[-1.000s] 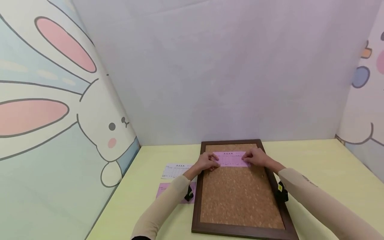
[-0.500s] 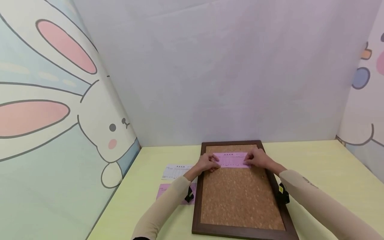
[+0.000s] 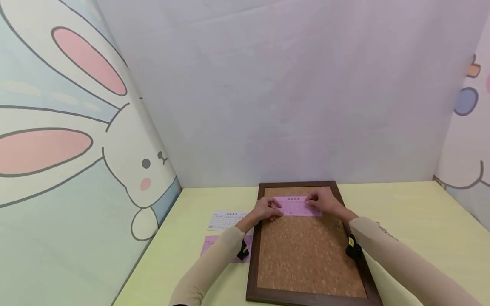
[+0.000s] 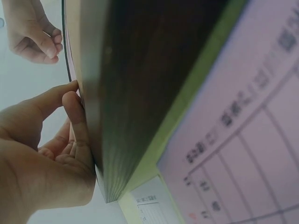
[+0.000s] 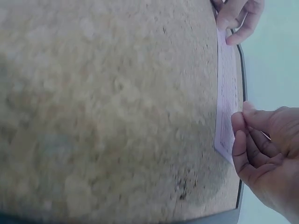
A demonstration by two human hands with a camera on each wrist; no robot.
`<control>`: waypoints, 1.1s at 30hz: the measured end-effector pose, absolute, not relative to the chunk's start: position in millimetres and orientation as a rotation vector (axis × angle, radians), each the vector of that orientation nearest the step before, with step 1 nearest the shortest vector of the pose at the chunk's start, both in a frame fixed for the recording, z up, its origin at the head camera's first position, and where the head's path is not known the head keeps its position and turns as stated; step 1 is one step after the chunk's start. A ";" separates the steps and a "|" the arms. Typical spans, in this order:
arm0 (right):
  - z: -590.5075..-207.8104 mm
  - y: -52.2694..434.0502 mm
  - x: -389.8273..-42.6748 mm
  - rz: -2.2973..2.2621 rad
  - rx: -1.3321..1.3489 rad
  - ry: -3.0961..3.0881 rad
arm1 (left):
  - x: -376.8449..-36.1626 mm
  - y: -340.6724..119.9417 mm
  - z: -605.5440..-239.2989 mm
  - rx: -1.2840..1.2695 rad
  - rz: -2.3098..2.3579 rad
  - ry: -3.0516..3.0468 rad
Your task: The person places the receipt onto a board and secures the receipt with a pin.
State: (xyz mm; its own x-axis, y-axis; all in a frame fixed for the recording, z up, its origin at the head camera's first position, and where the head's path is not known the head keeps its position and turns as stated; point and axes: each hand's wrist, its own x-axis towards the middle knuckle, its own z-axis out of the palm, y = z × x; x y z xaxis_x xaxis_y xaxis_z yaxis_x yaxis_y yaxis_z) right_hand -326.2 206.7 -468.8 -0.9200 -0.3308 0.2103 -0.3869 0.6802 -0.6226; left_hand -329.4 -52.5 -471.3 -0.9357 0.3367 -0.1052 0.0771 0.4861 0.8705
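A pink printed slip (image 3: 294,207) lies across the upper part of a cork board (image 3: 306,255) with a dark brown frame. My left hand (image 3: 266,208) rests at the slip's left end, thumb and forefinger apart on the paper. Over the right half is my right hand (image 3: 323,201), its fingertips near the top edge of the slip. In the right wrist view, the thumb and bent fingers of that right hand (image 5: 266,144) come together; whether anything small is between them cannot be seen. The slip's lower right corner shows beyond the hand.
Left of the board on the pale yellow table (image 3: 168,255) lie a white printed slip (image 3: 223,220) and a second pink slip (image 3: 209,244), partly covered by my left sleeve. The board's far end is near the back wall (image 3: 291,127).
My right hand has shifted left and inward along the slip, so the slip's right end is more exposed. My left hand keeps its place at the left end.
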 end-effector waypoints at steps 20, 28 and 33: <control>-472.6 176.8 -335.4 1.147 0.574 -2.934 | -330.1 -53.4 -474.0 0.346 1.429 2.476; -472.0 174.7 -336.8 1.144 0.472 -2.943 | -331.9 -52.8 -473.7 0.364 1.422 2.485; -474.0 173.3 -340.3 1.138 0.454 -2.944 | -332.2 -55.2 -473.5 0.343 1.414 2.497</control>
State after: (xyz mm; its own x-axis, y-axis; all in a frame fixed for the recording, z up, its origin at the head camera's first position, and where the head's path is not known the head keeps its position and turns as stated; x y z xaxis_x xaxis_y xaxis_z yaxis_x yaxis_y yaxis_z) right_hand -340.3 173.3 -474.0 -0.9584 -0.2796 0.0580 -0.2459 0.7048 -0.6654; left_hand -332.2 -55.2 -473.5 -0.9407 0.3239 -0.1007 0.0803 0.5010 0.8617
